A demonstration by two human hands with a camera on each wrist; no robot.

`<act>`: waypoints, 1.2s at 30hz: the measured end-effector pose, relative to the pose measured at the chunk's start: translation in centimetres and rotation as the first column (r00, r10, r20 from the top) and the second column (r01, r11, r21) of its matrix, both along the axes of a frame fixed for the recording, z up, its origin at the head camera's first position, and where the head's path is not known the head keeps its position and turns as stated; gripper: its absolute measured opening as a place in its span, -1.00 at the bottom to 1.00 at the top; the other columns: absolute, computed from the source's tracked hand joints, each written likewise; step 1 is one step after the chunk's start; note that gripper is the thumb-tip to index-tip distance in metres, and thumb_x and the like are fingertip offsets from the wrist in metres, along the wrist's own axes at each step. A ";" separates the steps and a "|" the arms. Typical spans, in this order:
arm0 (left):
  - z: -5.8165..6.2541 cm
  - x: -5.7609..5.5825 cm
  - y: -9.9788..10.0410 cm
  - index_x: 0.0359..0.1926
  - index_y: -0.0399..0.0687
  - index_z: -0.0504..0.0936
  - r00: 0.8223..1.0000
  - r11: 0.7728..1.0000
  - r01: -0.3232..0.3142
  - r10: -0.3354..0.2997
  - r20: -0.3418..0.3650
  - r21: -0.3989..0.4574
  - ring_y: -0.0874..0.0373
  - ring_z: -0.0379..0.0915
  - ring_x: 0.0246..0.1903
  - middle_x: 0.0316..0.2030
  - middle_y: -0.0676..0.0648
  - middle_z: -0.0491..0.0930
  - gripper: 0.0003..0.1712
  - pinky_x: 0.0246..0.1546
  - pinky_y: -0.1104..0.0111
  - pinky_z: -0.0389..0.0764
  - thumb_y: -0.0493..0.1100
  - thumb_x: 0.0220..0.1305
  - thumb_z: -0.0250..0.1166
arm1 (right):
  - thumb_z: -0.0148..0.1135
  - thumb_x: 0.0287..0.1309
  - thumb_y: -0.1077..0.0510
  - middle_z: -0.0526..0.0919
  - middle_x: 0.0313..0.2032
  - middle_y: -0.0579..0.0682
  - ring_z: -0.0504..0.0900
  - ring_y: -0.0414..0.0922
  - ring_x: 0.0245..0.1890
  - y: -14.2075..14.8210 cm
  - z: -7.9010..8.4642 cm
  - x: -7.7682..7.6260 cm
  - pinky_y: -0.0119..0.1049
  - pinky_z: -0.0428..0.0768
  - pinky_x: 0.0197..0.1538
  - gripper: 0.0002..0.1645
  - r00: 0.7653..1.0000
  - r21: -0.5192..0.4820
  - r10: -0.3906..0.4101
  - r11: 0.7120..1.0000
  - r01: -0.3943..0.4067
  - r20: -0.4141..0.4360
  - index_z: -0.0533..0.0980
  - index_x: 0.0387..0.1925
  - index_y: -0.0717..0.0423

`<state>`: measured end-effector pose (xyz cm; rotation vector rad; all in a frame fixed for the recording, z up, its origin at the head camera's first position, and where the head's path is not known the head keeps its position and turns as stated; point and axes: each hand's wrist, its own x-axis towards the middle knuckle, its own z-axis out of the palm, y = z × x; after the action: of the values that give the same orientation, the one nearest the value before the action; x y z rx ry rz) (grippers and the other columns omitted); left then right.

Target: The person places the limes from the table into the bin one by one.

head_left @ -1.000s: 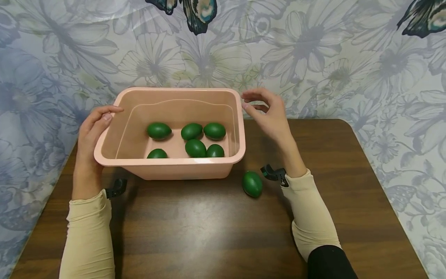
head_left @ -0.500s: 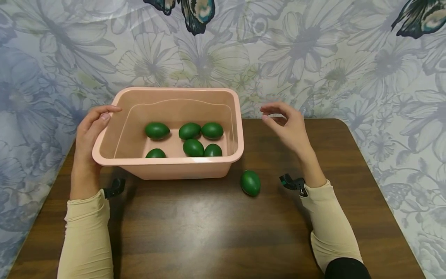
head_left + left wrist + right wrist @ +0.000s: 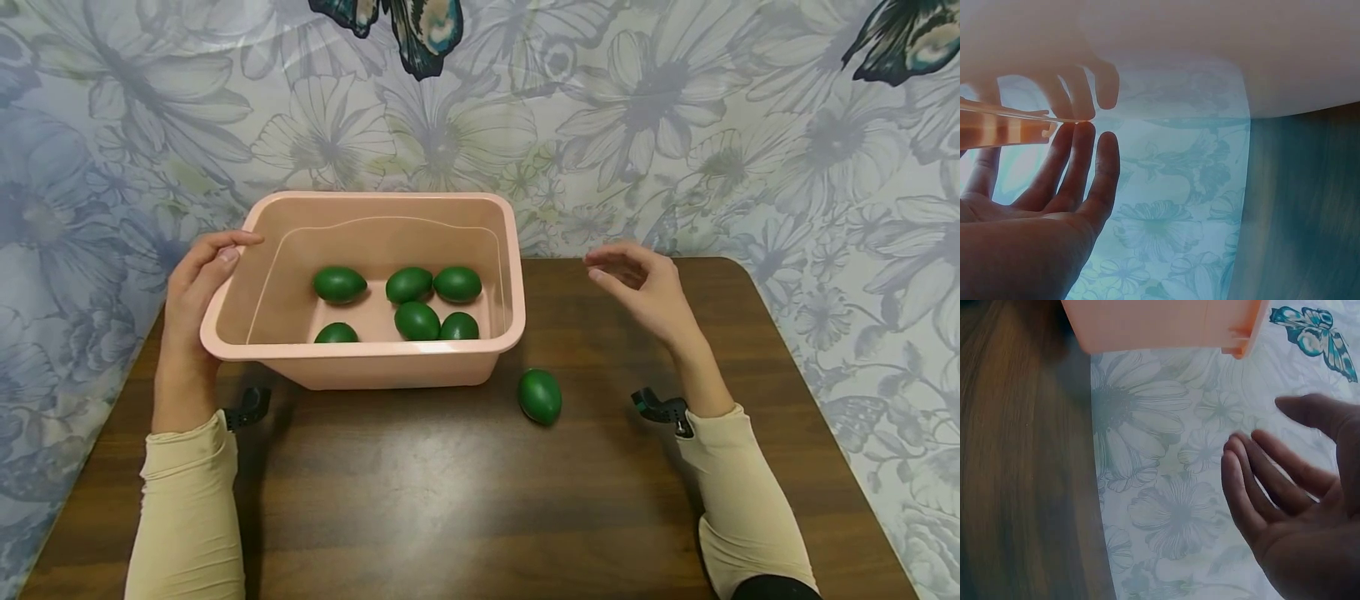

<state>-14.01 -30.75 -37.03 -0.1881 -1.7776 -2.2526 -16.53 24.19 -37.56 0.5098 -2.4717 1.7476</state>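
A peach plastic tub (image 3: 375,367) stands on the table with several dark green egg-shaped fruits (image 3: 417,321) lying in it. At its left end my left hand (image 3: 193,292) holds the rim; in the left wrist view the fingers (image 3: 1107,169) touch the outer wall, with their reflection above. My right hand (image 3: 648,287) is to the right of the tub, apart from it and holding nothing, its fingers loosely bent. One more green fruit (image 3: 539,397) lies on the table just outside the tub's front right corner.
The brown wooden table (image 3: 450,500) reaches back to a wall with a floral covering (image 3: 660,108). A dark camera mount (image 3: 660,408) sits at the right wrist, and another mount (image 3: 251,408) at the left wrist.
My right hand has moved away from the tub's right rim, to the right and slightly toward me. The left hand, the tub and the fruits have stayed put.
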 end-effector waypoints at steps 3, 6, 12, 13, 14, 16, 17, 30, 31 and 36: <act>0.0 0.0 0.0 0.21 -0.51 0.57 1.000 1.000 0.003 -0.003 -0.001 0.002 0.02 0.51 0.13 0.21 -0.18 0.53 -0.58 0.07 0.36 0.59 -0.23 0.54 0.14 | 0.41 0.37 0.21 0.72 0.11 0.22 0.74 0.00 0.11 0.3 -0.5 -0.3 -0.32 0.67 0.17 -0.63 0.992 -0.028 0.113 0.993 -0.112 0.057 0.65 0.16 0.18; 0.1 0.0 0.0 0.21 -0.51 0.57 1.000 1.000 0.000 0.000 -0.001 0.000 0.03 0.50 0.14 0.20 -0.18 0.54 -0.58 0.07 0.37 0.58 -0.23 0.54 0.14 | 0.42 0.36 0.22 0.72 0.13 0.15 0.72 0.06 0.13 0.3 -1.1 -0.4 -0.24 0.67 0.20 -0.60 0.964 -0.008 0.240 0.971 -0.240 0.112 0.64 0.19 0.15; 0.1 0.0 0.1 0.20 -0.49 0.58 1.000 1.000 -0.006 0.006 0.004 -0.007 0.03 0.51 0.13 0.19 -0.17 0.56 -0.59 0.06 0.37 0.58 -0.22 0.53 0.14 | 0.49 0.29 0.21 0.69 0.21 0.06 0.67 0.08 0.23 -0.1 -2.2 -0.7 -0.07 0.63 0.27 -0.49 0.878 0.065 0.440 0.887 -0.458 0.189 0.61 0.25 0.03; 0.1 0.0 0.1 0.20 -0.48 0.59 1.000 1.000 -0.008 0.008 0.005 -0.009 0.03 0.51 0.12 0.19 -0.17 0.56 -0.59 0.06 0.38 0.59 -0.22 0.53 0.14 | 0.51 0.27 0.20 0.69 0.22 0.07 0.65 0.08 0.26 -0.2 -2.4 -0.7 -0.06 0.60 0.30 -0.46 0.862 0.071 0.468 0.870 -0.488 0.195 0.61 0.26 0.02; 0.1 0.0 0.1 0.20 -0.49 0.59 1.000 1.000 -0.010 0.010 0.006 -0.008 0.02 0.51 0.12 0.19 -0.17 0.56 -0.58 0.06 0.37 0.59 -0.22 0.53 0.15 | 0.52 0.25 0.20 0.68 0.23 0.08 0.63 0.08 0.28 -0.4 -2.6 -0.8 -0.07 0.58 0.33 -0.43 0.846 0.078 0.494 0.853 -0.517 0.202 0.60 0.28 0.02; 0.1 0.1 0.1 0.20 -0.47 0.59 1.000 1.000 -0.014 0.014 0.011 -0.012 0.02 0.50 0.13 0.19 -0.16 0.56 -0.58 0.06 0.37 0.59 -0.21 0.53 0.15 | 0.54 0.23 0.23 0.65 0.26 0.16 0.59 0.10 0.32 -0.7 -3.0 -0.9 -0.04 0.52 0.40 -0.37 0.806 0.066 0.550 0.815 -0.575 0.218 0.57 0.31 0.05; 0.2 0.1 0.1 0.20 -0.47 0.59 1.000 1.000 -0.015 0.015 0.013 -0.010 0.02 0.50 0.13 0.19 -0.16 0.56 -0.58 0.06 0.37 0.59 -0.21 0.52 0.15 | 0.54 0.22 0.24 0.64 0.28 0.16 0.58 0.10 0.34 -0.8 -3.2 -1.0 -0.06 0.50 0.42 -0.35 0.784 0.056 0.578 0.796 -0.603 0.227 0.56 0.33 0.07; 0.2 0.1 0.1 0.22 -0.45 0.59 1.000 1.000 -0.002 0.002 0.017 0.003 0.00 0.52 0.15 0.21 -0.18 0.53 -0.58 0.05 0.37 0.62 -0.21 0.52 0.16 | 0.56 0.18 0.28 0.46 0.47 0.07 0.38 0.04 0.51 -2.6 -4.9 -0.3 0.08 0.37 0.52 -0.06 0.502 -0.014 0.761 0.556 -0.831 0.411 0.33 0.53 0.11; 0.2 0.1 0.0 0.23 -0.44 0.59 1.000 1.000 -0.001 0.001 0.019 0.005 0.00 0.53 0.15 0.21 -0.18 0.54 -0.58 0.04 0.37 0.63 -0.21 0.52 0.16 | 0.56 0.18 0.25 0.44 0.48 0.05 0.37 0.02 0.52 -2.8 -5.0 -0.2 0.06 0.36 0.52 -0.05 0.486 -0.005 0.765 0.538 -0.843 0.422 0.33 0.54 0.09; 0.2 0.2 0.0 0.23 -0.45 0.58 1.000 1.000 -0.010 0.010 0.024 0.005 0.00 0.51 0.16 0.20 -0.18 0.54 -0.57 0.05 0.37 0.61 -0.20 0.52 0.17 | 0.59 0.18 0.14 0.42 0.49 -0.07 0.36 -0.06 0.52 -3.7 -5.2 0.2 0.00 0.35 0.53 -0.03 0.441 0.050 0.775 0.472 -0.880 0.454 0.33 0.55 -0.03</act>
<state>-13.83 -30.75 -36.83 -0.1514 -1.7813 -2.2618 -16.34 20.49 -42.74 1.9326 -3.0138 1.8306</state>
